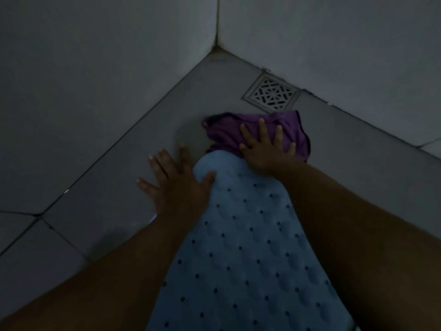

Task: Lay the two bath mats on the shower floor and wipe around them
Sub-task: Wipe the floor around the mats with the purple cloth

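A blue bath mat [248,249] with small dark holes lies flat on the grey shower floor [124,187], its rounded end pointing at the corner. My left hand [174,180] rests flat with fingers spread on the floor at the mat's left edge, thumb on the mat. My right hand [265,146] presses flat, fingers spread, on a crumpled purple cloth [226,132] just beyond the mat's far end. Only one mat is visible.
A square metal floor drain [272,94] sits just behind the cloth, against the right wall [346,44]. The left wall [83,68] meets the right one in a stained corner. Grout lines cross the tiled floor at lower left. The light is dim.
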